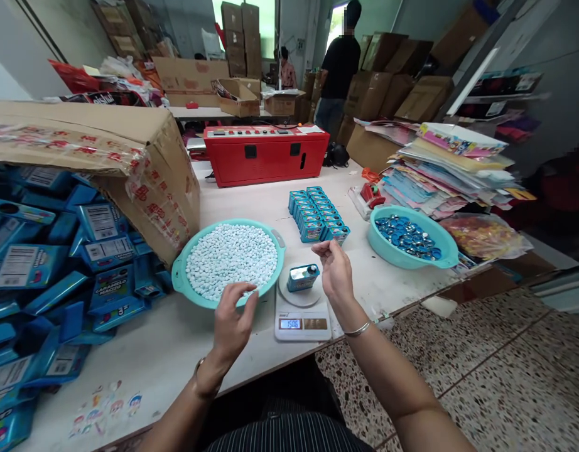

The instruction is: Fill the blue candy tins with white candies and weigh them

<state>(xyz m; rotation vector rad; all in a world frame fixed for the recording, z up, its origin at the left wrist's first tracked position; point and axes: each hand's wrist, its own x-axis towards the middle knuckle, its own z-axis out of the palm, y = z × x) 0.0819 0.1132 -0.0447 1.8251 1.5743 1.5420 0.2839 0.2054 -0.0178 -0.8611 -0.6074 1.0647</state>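
A white digital scale (303, 334) stands near the table's front edge, its display reading 150.6. One small blue tin (303, 278) with an opening at its top corner is upright on the scale's round plate. My right hand (335, 273) is just right of this tin, fingers loosely bent and apart, with nothing visible in it. Over the front rim of a turquoise basin (180, 276) is my left hand (233, 323), thumb and fingers apart. Small pale candies (233, 260) fill that basin. Behind the scale, several similar blue tins (318, 213) stand in rows.
At left, a tipped cardboard box (171, 182) spills blue tins (105, 251). Right of the rows, a second turquoise basin (388, 248) holds round blue-and-silver lids (407, 237). A red machine (268, 157) stands behind. Paper stacks (440, 169) lie at right; a person (341, 69) stands beyond.
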